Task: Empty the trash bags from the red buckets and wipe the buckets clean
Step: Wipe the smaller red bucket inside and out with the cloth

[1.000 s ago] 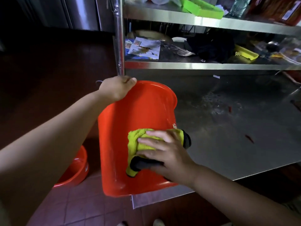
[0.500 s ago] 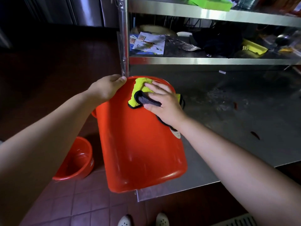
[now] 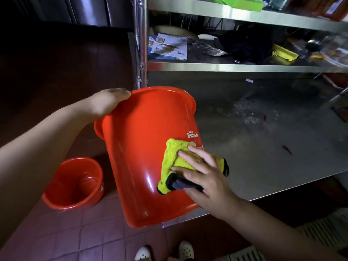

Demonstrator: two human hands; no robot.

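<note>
Steel table [image 3: 263, 157] and red floor tiles frame a red bucket [image 3: 143, 157] tilted at the table's edge. Left hand [image 3: 108, 101] grips its rim; right hand [image 3: 203, 172], fingers spread, presses a yellow cloth [image 3: 175, 157] on its outer wall. Second bucket [image 3: 73, 183] stands on the floor.
</note>
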